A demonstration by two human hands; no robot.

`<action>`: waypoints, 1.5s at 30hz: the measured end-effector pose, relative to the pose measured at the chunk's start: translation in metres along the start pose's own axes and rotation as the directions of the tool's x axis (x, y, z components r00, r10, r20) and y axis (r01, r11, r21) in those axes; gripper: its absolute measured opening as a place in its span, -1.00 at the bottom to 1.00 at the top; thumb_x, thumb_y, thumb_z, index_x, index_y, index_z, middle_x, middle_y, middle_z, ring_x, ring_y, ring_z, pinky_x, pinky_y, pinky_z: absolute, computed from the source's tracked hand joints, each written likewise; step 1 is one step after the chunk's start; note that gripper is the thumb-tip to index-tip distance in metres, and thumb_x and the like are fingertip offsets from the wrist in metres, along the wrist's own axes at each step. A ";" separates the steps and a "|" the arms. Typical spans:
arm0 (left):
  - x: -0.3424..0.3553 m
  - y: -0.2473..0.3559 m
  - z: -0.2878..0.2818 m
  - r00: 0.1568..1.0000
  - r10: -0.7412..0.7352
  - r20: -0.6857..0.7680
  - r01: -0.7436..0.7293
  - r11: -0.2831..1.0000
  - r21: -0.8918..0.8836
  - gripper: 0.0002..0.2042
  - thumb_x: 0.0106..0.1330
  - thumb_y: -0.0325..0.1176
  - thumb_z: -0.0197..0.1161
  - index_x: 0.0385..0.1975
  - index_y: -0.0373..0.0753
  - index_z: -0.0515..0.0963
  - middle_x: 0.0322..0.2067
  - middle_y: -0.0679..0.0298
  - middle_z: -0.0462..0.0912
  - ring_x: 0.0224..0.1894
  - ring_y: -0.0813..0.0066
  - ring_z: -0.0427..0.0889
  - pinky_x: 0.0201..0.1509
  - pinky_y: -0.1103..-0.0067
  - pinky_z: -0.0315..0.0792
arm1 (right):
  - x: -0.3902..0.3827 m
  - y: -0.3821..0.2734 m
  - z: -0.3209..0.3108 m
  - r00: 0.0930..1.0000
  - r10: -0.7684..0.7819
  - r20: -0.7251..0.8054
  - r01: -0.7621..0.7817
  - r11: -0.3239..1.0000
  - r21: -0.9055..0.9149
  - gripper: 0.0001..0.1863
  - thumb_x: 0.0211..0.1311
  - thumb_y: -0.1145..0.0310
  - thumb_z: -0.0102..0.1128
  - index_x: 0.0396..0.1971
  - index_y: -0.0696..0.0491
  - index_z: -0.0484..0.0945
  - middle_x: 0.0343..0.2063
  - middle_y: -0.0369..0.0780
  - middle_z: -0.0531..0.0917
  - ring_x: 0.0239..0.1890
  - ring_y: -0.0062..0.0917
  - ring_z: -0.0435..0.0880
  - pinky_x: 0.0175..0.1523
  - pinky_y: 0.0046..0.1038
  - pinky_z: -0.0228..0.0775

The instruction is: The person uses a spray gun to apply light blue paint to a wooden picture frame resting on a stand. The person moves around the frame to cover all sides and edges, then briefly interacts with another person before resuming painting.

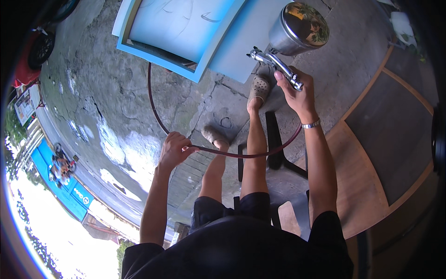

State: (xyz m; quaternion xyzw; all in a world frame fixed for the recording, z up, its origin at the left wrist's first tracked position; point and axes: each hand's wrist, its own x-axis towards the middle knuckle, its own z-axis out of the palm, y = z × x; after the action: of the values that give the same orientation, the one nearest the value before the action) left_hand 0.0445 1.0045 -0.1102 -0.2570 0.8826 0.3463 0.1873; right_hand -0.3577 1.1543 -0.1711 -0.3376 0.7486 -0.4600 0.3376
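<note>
Left hand [175,149] gripping dark-red hose [246,155], right hand [296,93] gripping spray gun [279,66] — white-lettered blue panel [74,194]

Daylight: bright, strongest from left. Concrete pavement [116,88]: white glare toward left edge. Sky [67,228]: burnt out. Metal cup [291,41]: mirror-like reflections. Shirt [232,253]: near-black, detail faint. Picture rim: black vignette, straight edges bowed.

red vehicle [27,63] upper left; motorcycle [62,165] before blue wall [70,191]; brown-edged board [385,135] right
</note>
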 end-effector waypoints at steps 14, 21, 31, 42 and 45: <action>-0.030 -0.014 0.007 0.999 0.047 0.019 -0.047 0.999 0.007 -0.67 0.01 -0.08 0.52 -0.60 -0.21 0.60 -0.59 0.31 0.52 -0.34 0.25 0.55 -0.07 0.37 0.41 | -0.052 -0.033 0.042 0.990 -0.112 0.088 0.102 0.988 0.116 -0.68 0.27 0.24 0.43 -0.54 0.11 0.55 -0.74 -0.31 0.44 -0.70 -0.64 0.36 -0.55 -0.49 0.20; -0.044 -0.017 0.006 1.000 0.026 0.014 -0.026 1.000 -0.012 -0.66 0.02 -0.07 0.52 -0.60 -0.21 0.60 -0.60 0.31 0.51 -0.33 0.25 0.55 -0.05 0.36 0.42 | -0.076 -0.042 0.060 0.975 -0.067 0.211 0.044 0.993 0.112 -0.66 0.24 0.21 0.44 -0.54 0.13 0.57 -0.63 -0.18 0.57 -0.64 -0.44 0.57 -0.50 -0.42 0.33; -0.052 -0.018 0.006 1.000 0.016 -0.014 -0.016 1.000 0.002 -0.64 0.04 -0.02 0.48 -0.59 -0.22 0.60 -0.59 0.31 0.51 -0.35 0.26 0.55 0.02 0.37 0.41 | -0.053 -0.065 0.053 0.992 -0.110 0.067 0.113 0.993 -0.037 -0.65 0.27 0.17 0.42 -0.49 0.14 0.57 -0.68 -0.22 0.53 -0.67 -0.44 0.51 -0.50 -0.41 0.32; -0.056 -0.023 0.001 0.997 -0.001 -0.073 -0.001 1.000 -0.022 -0.65 0.04 -0.04 0.48 -0.58 -0.22 0.61 -0.61 0.32 0.50 -0.36 0.26 0.55 -0.02 0.36 0.41 | -0.026 -0.048 0.036 0.916 -0.171 -0.364 0.122 0.981 -0.153 -0.69 0.33 0.22 0.38 -0.45 0.16 0.61 -0.70 -0.27 0.55 -0.67 -0.59 0.45 -0.51 -0.48 0.28; -0.059 -0.025 -0.002 0.999 -0.006 -0.046 0.005 1.000 -0.019 -0.65 0.04 -0.04 0.49 -0.57 -0.22 0.62 -0.61 0.32 0.51 -0.35 0.26 0.56 -0.02 0.36 0.42 | -0.047 -0.051 0.042 0.975 -0.041 -0.218 0.029 0.998 -0.056 -0.70 0.32 0.22 0.38 -0.45 0.16 0.61 -0.69 -0.29 0.57 -0.64 -0.68 0.44 -0.50 -0.51 0.26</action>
State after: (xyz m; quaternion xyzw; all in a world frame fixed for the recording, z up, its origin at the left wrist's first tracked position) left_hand 0.1058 1.0067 -0.0921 -0.2690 0.8827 0.3480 0.1655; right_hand -0.2878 1.1551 -0.1296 -0.3067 0.7872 -0.4803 0.2358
